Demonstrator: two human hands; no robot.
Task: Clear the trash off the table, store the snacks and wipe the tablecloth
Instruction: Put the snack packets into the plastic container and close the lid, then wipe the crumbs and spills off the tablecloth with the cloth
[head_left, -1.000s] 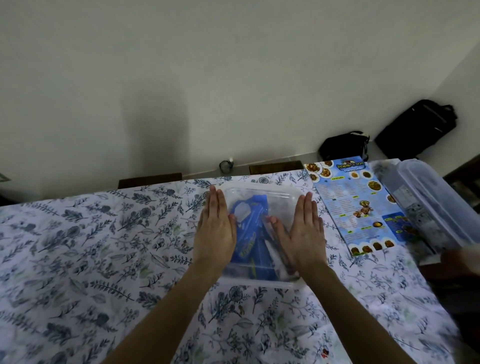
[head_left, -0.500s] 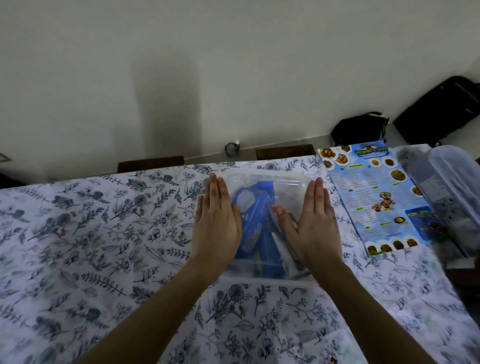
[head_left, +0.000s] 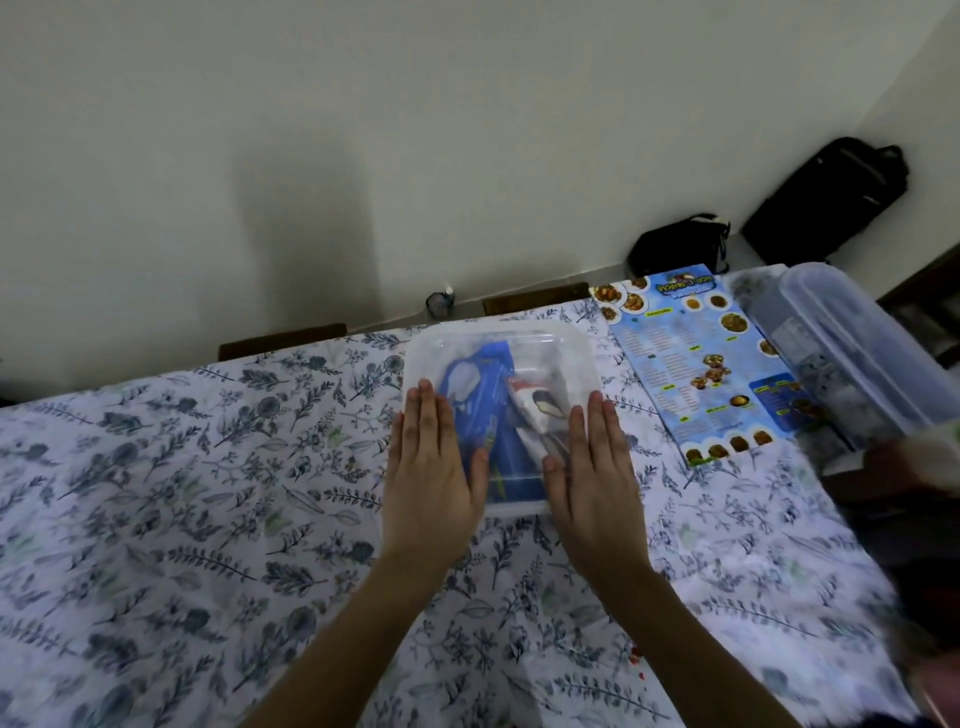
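Note:
A clear plastic container (head_left: 566, 343) with its lid on stands in the middle of the floral tablecloth (head_left: 182, 493). Blue snack packets (head_left: 485, 400) show through the lid. My left hand (head_left: 428, 478) lies flat on the lid's left side, fingers straight and together. My right hand (head_left: 597, 478) lies flat on the right side in the same way. Both palms cover the container's near corners.
A blue food menu (head_left: 691, 364) lies to the right of the container. A second clear container (head_left: 852, 358) stands at the table's right edge. Two black bags (head_left: 675, 244) rest on the floor by the wall. Chair backs (head_left: 280, 340) show behind the table.
Both hands have slid back toward me along the lid, so more of its far half shows. The camera view has shifted slightly.

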